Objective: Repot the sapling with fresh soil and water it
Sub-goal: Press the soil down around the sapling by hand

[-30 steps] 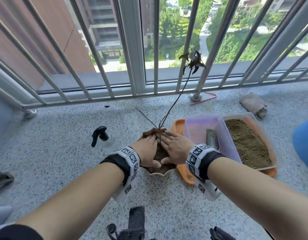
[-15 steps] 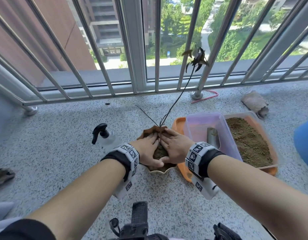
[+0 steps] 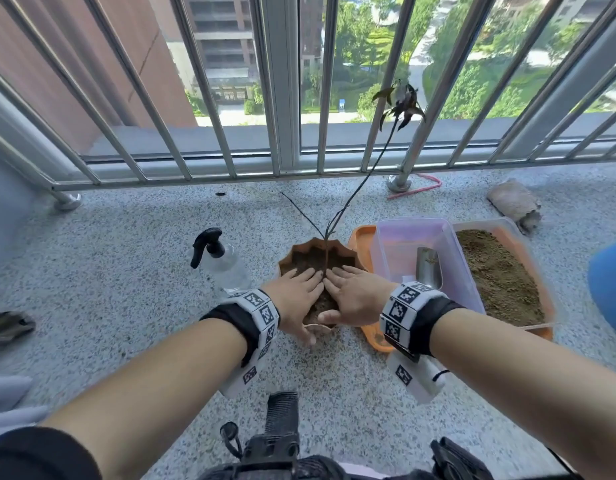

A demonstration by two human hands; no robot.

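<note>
Head view: sapling point(image 3: 355, 188) stands in a brown scalloped pot point(image 3: 337, 252) on the speckled balcony floor point(image 3: 126, 271), near the railing point(image 3: 230, 98). Stem is thin and dark and leans up to the right; a bare side twig forks off to the left low down. A few dark, drooping leaves at the top, in front of the railing bars. Dark soil point(image 3: 308, 261) fills the pot around the stem base.

Left hand point(image 3: 294, 297) lies flat on the soil, palm down, fingers straight and close together, tips at the stem base; thumb hangs over the pot's near rim. Right hand point(image 3: 353, 294) likewise flat on the soil from the other side, fingers straight, tips next to the stem, thumb at the near rim. The two hands' fingertips nearly meet at the stem. Neither hand grips anything.

Spray bottle point(image 3: 218, 259) with a black trigger stands just left of the pot. Orange tray point(image 3: 360, 237) sits just right of the pot, holding a clear tub point(image 3: 403, 233) with a metal scoop point(image 3: 427, 268) in it and a second tub of brown soil. Both wrists wear marker bands.
</note>
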